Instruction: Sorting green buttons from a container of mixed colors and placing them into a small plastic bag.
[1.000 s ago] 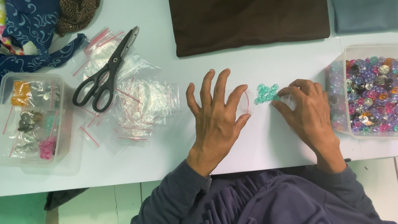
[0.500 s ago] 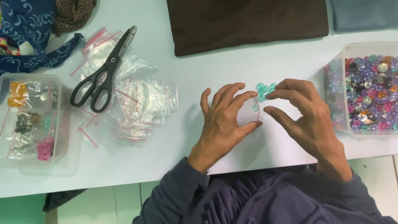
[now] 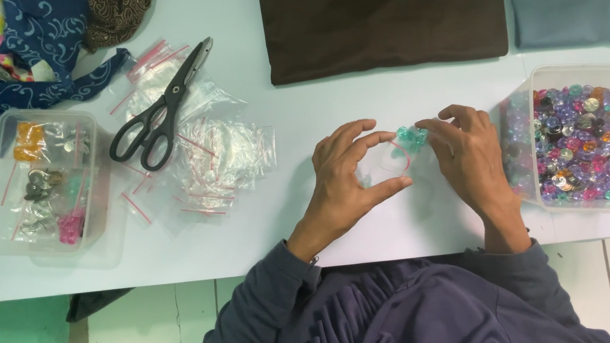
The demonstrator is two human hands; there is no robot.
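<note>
Two hands work over the worktop [image 3: 328, 106]: left hand [image 3: 348, 178] pinches a small clear bag [image 3: 385, 163] open between thumb and fingers [image 3: 363, 141]; right hand [image 3: 470, 155] fingers pinch teal beads [image 3: 411, 137] at the bag's mouth. Judged step: filling; next calls for a steady opening.

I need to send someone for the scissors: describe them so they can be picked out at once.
On the white table, look left of the person's hands, between the clear box of small packets and the brown folded cloth. There a heap of small clear zip bags lies, and the scissors rest on top. They are the only black, metal-bladed thing among the clear plastic.
</note>
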